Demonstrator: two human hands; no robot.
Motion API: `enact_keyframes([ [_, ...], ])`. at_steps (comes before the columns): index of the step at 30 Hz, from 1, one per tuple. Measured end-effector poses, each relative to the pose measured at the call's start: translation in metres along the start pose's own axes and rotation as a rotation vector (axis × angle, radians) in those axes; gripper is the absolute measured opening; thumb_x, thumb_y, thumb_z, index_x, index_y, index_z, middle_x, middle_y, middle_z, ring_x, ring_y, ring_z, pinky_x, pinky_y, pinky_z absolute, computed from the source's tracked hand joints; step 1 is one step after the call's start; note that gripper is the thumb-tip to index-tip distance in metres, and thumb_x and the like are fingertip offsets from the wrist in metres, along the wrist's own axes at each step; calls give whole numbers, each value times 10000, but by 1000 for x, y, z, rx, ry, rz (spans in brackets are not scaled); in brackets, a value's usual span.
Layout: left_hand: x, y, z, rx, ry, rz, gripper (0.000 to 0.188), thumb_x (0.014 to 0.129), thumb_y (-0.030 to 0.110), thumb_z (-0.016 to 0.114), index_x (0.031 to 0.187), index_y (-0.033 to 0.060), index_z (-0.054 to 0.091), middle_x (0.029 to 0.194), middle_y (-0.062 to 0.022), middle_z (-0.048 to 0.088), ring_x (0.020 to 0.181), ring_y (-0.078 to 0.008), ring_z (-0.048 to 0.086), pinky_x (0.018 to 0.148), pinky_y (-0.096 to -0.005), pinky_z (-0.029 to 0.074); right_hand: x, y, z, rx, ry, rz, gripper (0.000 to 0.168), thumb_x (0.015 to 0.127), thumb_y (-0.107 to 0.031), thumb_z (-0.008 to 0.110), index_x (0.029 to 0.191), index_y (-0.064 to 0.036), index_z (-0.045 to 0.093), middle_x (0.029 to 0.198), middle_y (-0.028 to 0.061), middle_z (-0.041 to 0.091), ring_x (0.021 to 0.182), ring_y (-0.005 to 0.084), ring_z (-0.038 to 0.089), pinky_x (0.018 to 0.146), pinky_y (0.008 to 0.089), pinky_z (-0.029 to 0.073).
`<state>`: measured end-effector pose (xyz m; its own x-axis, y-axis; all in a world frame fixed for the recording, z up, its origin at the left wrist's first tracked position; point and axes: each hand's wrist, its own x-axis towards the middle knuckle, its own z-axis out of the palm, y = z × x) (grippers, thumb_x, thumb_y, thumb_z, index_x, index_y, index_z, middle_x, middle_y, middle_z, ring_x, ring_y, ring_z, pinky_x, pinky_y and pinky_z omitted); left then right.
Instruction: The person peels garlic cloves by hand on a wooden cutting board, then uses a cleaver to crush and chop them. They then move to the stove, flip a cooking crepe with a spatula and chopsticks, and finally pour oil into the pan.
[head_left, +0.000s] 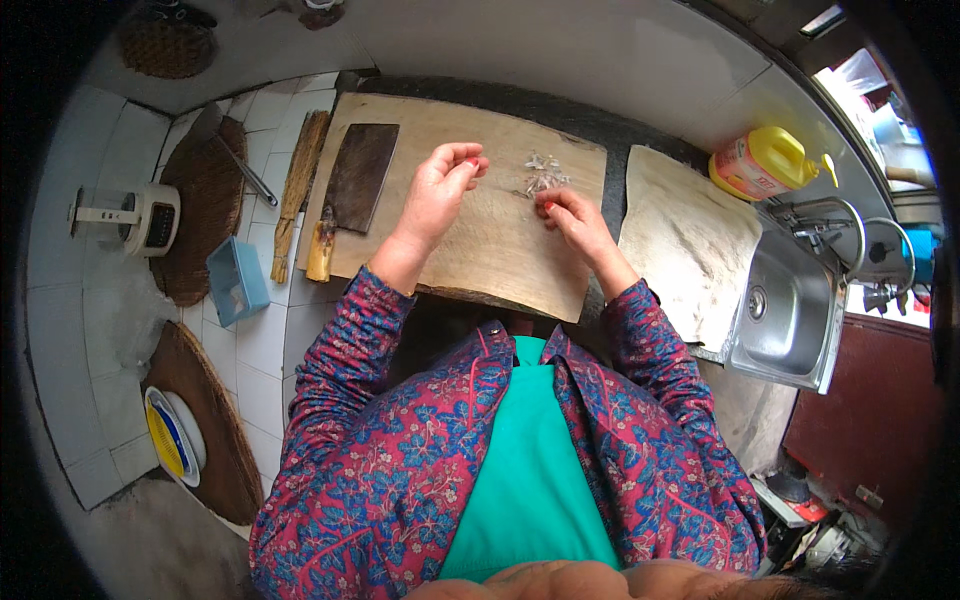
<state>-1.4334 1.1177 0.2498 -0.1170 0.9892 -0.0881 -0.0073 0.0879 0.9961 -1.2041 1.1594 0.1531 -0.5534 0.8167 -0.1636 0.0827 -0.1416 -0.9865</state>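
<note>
A large wooden cutting board (495, 247) lies before me. On its right part is a small heap of pale, thin scraps (546, 172); they are too small to identify. My right hand (576, 221) is at the near edge of this heap, fingers bent and thumb close to the index finger. Over the board's middle, my left hand (448, 178) is raised with its fingers curled and the thumb tip against them. Whether either hand pinches a small piece cannot be made out. Left of my left hand, a cleaver (365, 176) rests flat, its light handle pointing towards me.
A straw brush (300, 187) lies along the board's left edge. Beyond it are a blue plastic box (238, 281), a metal spatula (247, 172) and a white appliance (154, 220). At right are a cloth (686, 232), a yellow jug (765, 161) and a steel sink (787, 307).
</note>
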Motion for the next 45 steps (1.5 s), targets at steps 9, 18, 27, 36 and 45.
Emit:
enact_keyframes([
  [9,-35,-19,11,-61,16,-59,253,948,127,471,1150,-9,539,1041,-103,619,952,-174,611,820,-286,482,3,-8,21,-105,-266,17,266,929,-159,485,1125,-6,581,1029,78,617,942,134,575,810,275,478],
  [18,-36,-21,57,349,-33,339,304,899,77,489,1194,18,536,1156,-123,572,1092,-246,546,948,-372,423,2,-37,0,1194,-92,97,609,983,-443,252,1349,35,342,1369,238,392,1254,336,417,1044,428,357],
  [27,-28,-28,56,1018,-115,571,412,779,30,558,1189,14,529,1248,-185,519,1157,-341,491,999,-469,361,-18,-39,1,988,104,19,494,989,-321,327,1305,53,397,1308,193,449,1196,326,470,1005,411,397],
  [36,-69,8,-108,1169,235,317,400,793,112,587,1159,-34,521,1130,-227,541,1034,-391,527,883,-440,434,-16,-46,54,373,283,61,166,906,-158,514,1024,-44,488,976,91,564,779,158,589,620,258,475],
  [45,-102,-53,-201,1190,200,-68,650,763,101,600,1319,-67,309,1151,-292,479,1041,-442,494,889,-450,422,21,-63,187,409,-129,279,225,892,-85,488,1112,-45,463,935,72,564,723,130,571,574,239,471],
])
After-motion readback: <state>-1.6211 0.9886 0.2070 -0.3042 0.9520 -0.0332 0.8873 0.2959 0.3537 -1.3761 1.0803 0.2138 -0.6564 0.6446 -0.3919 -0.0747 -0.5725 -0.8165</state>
